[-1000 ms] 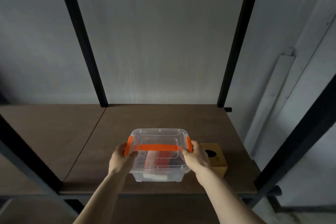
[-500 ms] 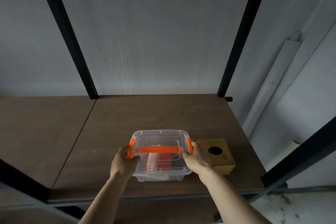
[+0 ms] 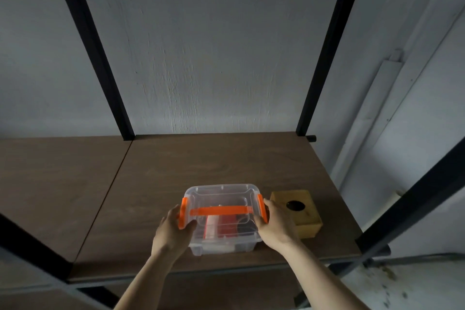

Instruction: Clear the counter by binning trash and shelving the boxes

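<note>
We're looking at the shelf (image 3: 201, 166), a wide brown board on a black frame against a pale wall, and right near its front edge sits the clear box (image 3: 222, 219) with the orange handle and clips. Its long axis runs left to right across our view, so both short ends face the hands. Our left hand (image 3: 173, 230) is pressed on the left end, fingers curled around the orange clip there; our right hand (image 3: 275, 226) cups the right end the same way. So both hands are closed on the box, one at each end, equally near. The base looks to be down on the board, though we can't be certain the weight is fully off the hands.

Just beside the box on the right, with our right hand squeezed between the two, is the small yellow box (image 3: 297, 211) with a round hole in its top.

Inside the clear box, lid on, we can make out something red and something pale, plus a dark shape; what they are is not clear.

Next, we'd judge, the hands open outward and draw back, and the right has little room.
</note>
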